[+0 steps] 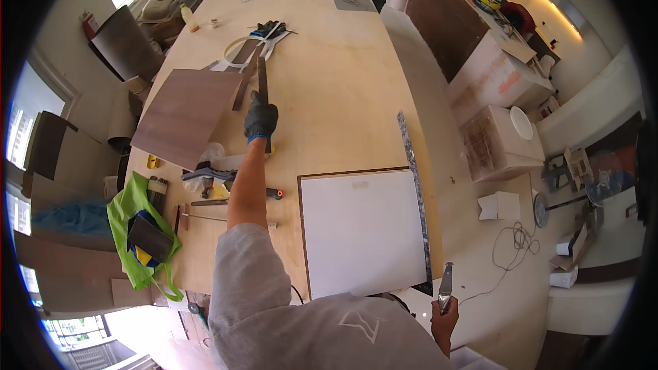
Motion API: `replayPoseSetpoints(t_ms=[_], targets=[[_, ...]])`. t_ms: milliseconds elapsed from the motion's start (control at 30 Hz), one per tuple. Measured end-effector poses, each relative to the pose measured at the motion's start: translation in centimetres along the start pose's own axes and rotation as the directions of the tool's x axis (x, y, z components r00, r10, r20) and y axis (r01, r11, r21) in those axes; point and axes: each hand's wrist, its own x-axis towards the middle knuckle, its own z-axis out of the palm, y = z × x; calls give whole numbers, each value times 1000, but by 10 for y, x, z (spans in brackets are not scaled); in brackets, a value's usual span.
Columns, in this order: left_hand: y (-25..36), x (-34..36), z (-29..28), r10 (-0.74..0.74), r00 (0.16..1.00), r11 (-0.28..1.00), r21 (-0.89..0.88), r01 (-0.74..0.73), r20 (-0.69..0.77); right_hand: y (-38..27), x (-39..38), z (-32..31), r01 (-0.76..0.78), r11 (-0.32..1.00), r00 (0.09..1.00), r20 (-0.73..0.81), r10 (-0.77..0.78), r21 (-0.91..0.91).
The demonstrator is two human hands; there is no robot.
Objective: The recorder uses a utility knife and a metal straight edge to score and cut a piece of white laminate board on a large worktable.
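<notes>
My left hand, in a dark grey glove, reaches out over the table and is closed around a narrow dark strip that points away from me. Bare, my right hand is down beyond the table's near right corner, gripping a knife-like tool with a shiny metal body, blade up. In front of me lies a white square sheet with a thin brown edge. Along its right side runs a long, paint-spotted straightedge. A brown square panel rests left of my gloved hand.
The long pale wooden table stretches away. Beyond my left hand are gloves and a tape loop. A green bag with tools sits at the left edge. On the right, a cable and boxes stand on the floor.
</notes>
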Motion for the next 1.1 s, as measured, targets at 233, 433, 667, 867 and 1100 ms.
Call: replayPoseSetpoints(t_ms=[233,433,667,867,1100], targets=[[-9,50,3,62,983,998,35,-57,-174,37,-27,1,-82,997,992,-93,82,9],[-13,90,21,103,993,952,294,-82,-58,151,-67,-25,15,940,969,-226,-98,-340],[-91,143,45,39,994,926,379,3,-104,191,-128,-31,-33,855,977,-199,-83,-518],[-65,139,61,105,984,888,458,-28,-144,162,-145,-6,-276,815,961,-159,226,-509],[-56,173,85,111,994,855,511,-94,-2,155,-136,4,-333,774,939,-116,323,-538]])
